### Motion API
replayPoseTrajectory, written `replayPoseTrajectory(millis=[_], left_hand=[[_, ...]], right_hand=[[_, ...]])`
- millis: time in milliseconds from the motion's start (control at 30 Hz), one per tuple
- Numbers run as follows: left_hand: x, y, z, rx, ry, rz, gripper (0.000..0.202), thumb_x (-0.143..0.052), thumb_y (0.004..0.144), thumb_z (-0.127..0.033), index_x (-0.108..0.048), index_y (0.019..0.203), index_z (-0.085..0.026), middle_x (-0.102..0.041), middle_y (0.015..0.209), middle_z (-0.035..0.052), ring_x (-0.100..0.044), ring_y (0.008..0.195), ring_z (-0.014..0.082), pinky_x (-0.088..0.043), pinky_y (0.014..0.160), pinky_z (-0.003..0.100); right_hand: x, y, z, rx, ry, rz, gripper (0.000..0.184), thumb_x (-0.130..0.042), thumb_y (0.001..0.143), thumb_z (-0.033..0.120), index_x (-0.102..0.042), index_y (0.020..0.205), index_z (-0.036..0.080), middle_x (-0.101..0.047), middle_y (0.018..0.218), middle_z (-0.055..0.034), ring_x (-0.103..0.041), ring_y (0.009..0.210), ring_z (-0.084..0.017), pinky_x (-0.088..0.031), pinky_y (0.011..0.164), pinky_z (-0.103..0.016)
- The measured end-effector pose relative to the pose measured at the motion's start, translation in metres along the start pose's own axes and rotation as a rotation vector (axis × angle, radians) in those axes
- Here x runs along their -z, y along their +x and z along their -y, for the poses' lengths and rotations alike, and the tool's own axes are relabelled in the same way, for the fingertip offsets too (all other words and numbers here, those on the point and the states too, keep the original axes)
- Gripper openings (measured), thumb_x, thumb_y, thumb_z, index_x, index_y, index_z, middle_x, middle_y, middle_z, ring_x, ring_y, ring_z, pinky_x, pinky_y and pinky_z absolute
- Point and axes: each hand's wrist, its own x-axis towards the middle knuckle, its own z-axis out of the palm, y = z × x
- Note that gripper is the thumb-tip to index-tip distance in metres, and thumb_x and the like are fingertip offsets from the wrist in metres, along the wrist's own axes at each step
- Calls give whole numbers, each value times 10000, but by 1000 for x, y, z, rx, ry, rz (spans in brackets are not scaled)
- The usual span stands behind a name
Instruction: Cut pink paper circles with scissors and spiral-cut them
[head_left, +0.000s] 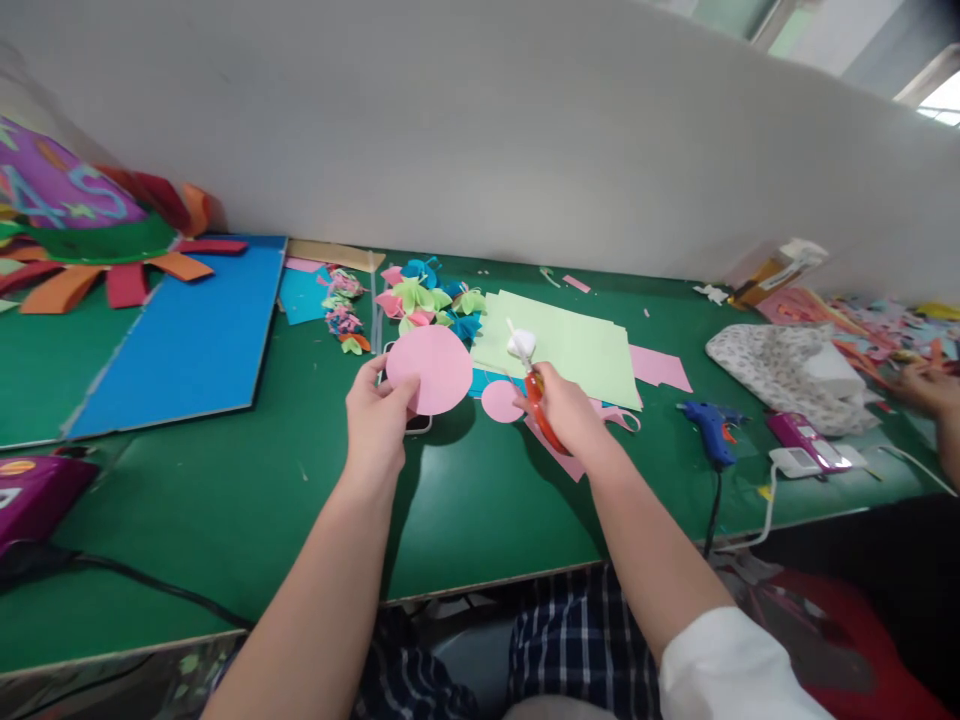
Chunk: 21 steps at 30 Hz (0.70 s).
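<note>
My left hand [377,420] pinches a large pink paper circle [430,368] and holds it just above the green table [247,480]. My right hand [568,412] is closed round orange-handled scissors [538,398] whose tip carries something white [521,345]. A smaller pink circle [501,401] lies on the table between my hands. Under the right hand lie pink paper scraps [559,460]. A stack of pale green sheets [562,345] sits just beyond.
A blue board [187,345] lies at left, folded paper flowers [427,295] behind the circle. A blue glue gun [709,425] with its cord lies at right, beside a patterned cloth [780,375]. Another person's hand [926,390] works at far right.
</note>
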Motion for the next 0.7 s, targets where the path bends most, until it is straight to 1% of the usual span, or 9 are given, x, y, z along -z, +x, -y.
replayPoseTrajectory(millis=[100,133,200,300,333,433,500,600,700], left_hand=[[2,0,0,-11,0,-2,639,-739,624,-210,-562,1236,-169,-670,770,-6,-631,609,132,-517,561,234],[2,0,-1,-16,0,-2,669,-733,634,-205,-550,1276,-165,-672,768,-4,-634,612,136,-518,564,236],[3,-1,-2,-30,-2,-1,728,-721,648,-191,-518,1346,-162,-675,759,-5,-634,612,142,-515,563,238],[4,-3,-5,-62,63,11,756,-695,687,-195,-483,1413,-175,-682,768,-3,-628,604,148,-496,549,236],[5,-4,-5,-88,153,32,732,-674,718,-210,-480,1423,-179,-682,775,-1,-631,612,151,-494,554,240],[7,-7,-4,-180,543,146,640,-588,812,-230,-491,1444,-192,-670,751,-2,-640,648,171,-502,616,266],[7,-8,-2,-207,741,219,657,-564,828,-202,-474,1480,-200,-680,733,5,-656,677,196,-506,672,296],[2,-10,-2,-202,910,288,715,-612,800,-177,-472,1501,-179,-742,831,82,-706,794,278,-523,764,378],[0,-24,-18,-249,1014,315,607,-642,820,-228,-581,1421,-164,-742,1088,193,-689,1033,387,-513,895,502]], right_hand=[[-15,21,15,29,-110,-5,311,-574,974,192,-552,1279,135,-702,1155,-203,-697,1011,-304,-499,806,-360],[-20,25,18,36,-140,-14,311,-549,985,174,-547,1290,115,-679,1200,-231,-682,1055,-320,-490,836,-373],[-26,27,20,49,-191,-23,300,-529,994,163,-549,1284,90,-664,1210,-254,-665,1094,-335,-474,870,-383],[-29,25,18,75,-231,-11,264,-562,977,162,-575,1236,111,-698,1150,-215,-672,1078,-316,-465,871,-357],[-29,24,17,82,-237,-6,257,-577,966,161,-582,1220,121,-707,1135,-202,-676,1065,-307,-463,862,-347],[-29,24,14,88,-233,8,236,-593,948,165,-595,1183,146,-728,1098,-172,-691,1015,-286,-457,800,-314],[-30,24,12,89,-211,18,226,-603,938,181,-600,1163,161,-744,1060,-146,-703,958,-271,-449,735,-293],[-30,26,7,93,-168,19,246,-637,910,184,-607,1154,185,-761,1021,-108,-709,910,-252,-441,686,-277],[-29,28,3,86,-132,-22,265,-637,913,196,-614,1177,189,-757,1082,-118,-705,972,-267,-462,736,-296]])
